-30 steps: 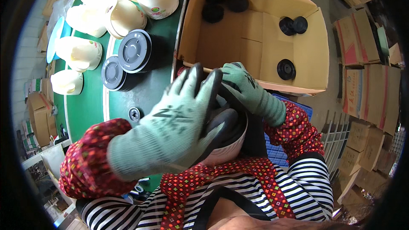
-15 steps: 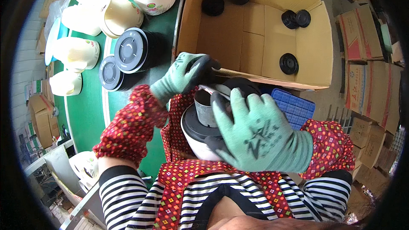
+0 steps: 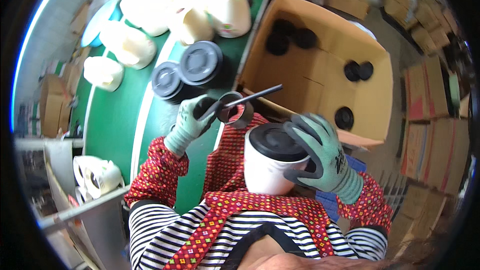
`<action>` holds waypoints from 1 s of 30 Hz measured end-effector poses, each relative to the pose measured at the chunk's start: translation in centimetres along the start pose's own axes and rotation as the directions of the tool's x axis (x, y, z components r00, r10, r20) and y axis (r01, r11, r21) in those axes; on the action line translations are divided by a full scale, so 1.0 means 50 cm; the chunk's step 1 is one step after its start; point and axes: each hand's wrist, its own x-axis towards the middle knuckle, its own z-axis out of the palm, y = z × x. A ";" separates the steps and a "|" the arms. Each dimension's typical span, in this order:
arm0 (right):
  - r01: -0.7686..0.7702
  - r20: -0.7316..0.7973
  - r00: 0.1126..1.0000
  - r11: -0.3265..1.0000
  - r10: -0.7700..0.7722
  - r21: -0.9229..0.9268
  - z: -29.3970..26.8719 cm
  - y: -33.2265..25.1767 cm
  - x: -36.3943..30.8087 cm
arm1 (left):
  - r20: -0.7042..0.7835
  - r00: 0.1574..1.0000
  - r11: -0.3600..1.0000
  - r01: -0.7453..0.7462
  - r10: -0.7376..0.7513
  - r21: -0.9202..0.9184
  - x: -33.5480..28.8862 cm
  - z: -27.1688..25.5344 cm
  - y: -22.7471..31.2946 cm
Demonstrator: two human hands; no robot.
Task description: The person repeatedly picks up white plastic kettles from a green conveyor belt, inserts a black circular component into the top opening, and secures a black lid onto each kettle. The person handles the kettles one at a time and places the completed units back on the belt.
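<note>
Lifted off the black-topped white vessel, a grey cylinder is now, in the head view, gripped by the left hand; the right hand spreads open against the vessel, before the apron. Cream jugs stand on the green counter; cartons line the room's right.

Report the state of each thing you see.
Left hand: closed on grey cylinder
Right hand: spread against white vessel
Grey cylinder: held, dark rod across it
White vessel: topped by black disc
Cardboard box: open, black round parts inside
Cream jugs: on green table
</note>
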 end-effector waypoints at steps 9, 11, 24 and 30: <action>0.054 -0.310 0.948 0.930 0.066 0.363 0.145 0.028 -0.022 | -0.269 0.916 0.828 0.389 -0.299 0.403 -0.299 0.014 -0.228; 0.025 -0.375 0.915 0.908 0.148 0.418 0.134 0.019 -0.002 | -0.288 0.915 0.856 0.377 -0.284 0.353 -0.293 0.008 -0.192; -0.413 0.399 0.763 -0.091 0.508 0.906 0.342 -0.104 0.199 | -0.225 0.893 0.651 0.094 -0.389 -0.753 -0.418 -0.147 0.039; -0.169 0.025 0.963 0.523 0.270 0.835 0.495 -0.047 0.142 | -0.589 0.650 0.811 0.072 -0.479 -0.580 -0.329 -0.325 -0.196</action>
